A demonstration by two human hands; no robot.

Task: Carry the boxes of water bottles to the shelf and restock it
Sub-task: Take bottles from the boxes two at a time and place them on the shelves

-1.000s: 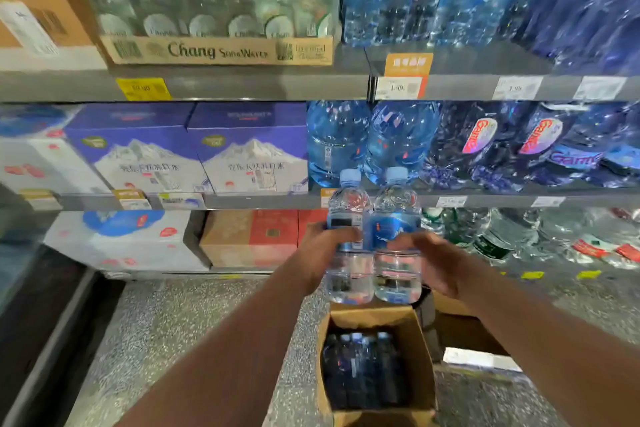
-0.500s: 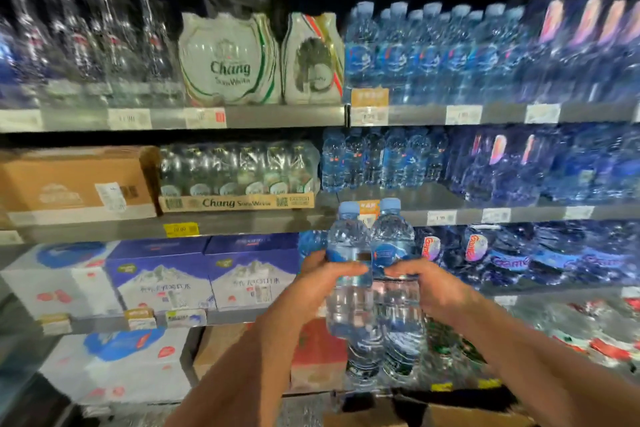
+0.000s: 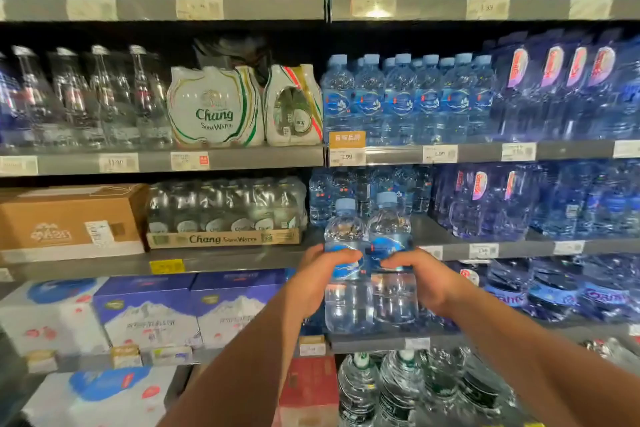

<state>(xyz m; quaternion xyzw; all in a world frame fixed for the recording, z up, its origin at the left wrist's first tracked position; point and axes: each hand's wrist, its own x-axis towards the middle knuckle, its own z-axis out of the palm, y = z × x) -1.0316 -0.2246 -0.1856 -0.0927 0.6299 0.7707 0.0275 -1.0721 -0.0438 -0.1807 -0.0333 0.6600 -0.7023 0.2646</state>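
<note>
Two water bottles (image 3: 369, 267) upright, touching; left hand (image 3: 320, 279), right hand (image 3: 424, 279) gripping.

Left grip (image 3: 317, 282) and right grip (image 3: 427, 282): bare hands, plain. Left forearm (image 3: 249, 357) and right forearm (image 3: 519, 357) bare as well, right down to frame edge (wide lens makes both look fat toward bottom of shot). Fingers (image 3: 341, 255) slightly soft from blur, nails too blurry to call. Only arms and hands in view, so that's whole list.
</note>
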